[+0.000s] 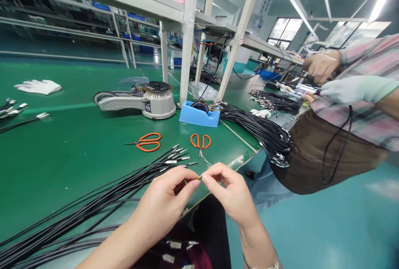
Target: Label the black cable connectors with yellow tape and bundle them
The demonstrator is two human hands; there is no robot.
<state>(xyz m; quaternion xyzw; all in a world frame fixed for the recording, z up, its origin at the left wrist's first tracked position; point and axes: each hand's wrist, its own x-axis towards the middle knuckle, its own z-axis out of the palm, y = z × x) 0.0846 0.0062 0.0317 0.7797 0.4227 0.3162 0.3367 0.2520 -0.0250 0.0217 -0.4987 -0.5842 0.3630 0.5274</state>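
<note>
Hands [166,196] pinching a thin piece [198,178], yellowish, partly silvery

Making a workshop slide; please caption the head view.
Left hand and right hand meet at a thin piece, with black cables and orange-handled scissors on the green table.

Pinches with the left hand [168,192], pressing thumb [188,192] toward index finger [184,172], and mirrors the pose with the right hand [232,192], just beside it, with fingertips [206,177] almost meeting. Curls the other fingers [178,186] loosely inward behind each pinch. Extends the left forearm [124,240] back and leftward from its hand, and the right forearm [257,240] back and slightly rightward from its own.
</note>
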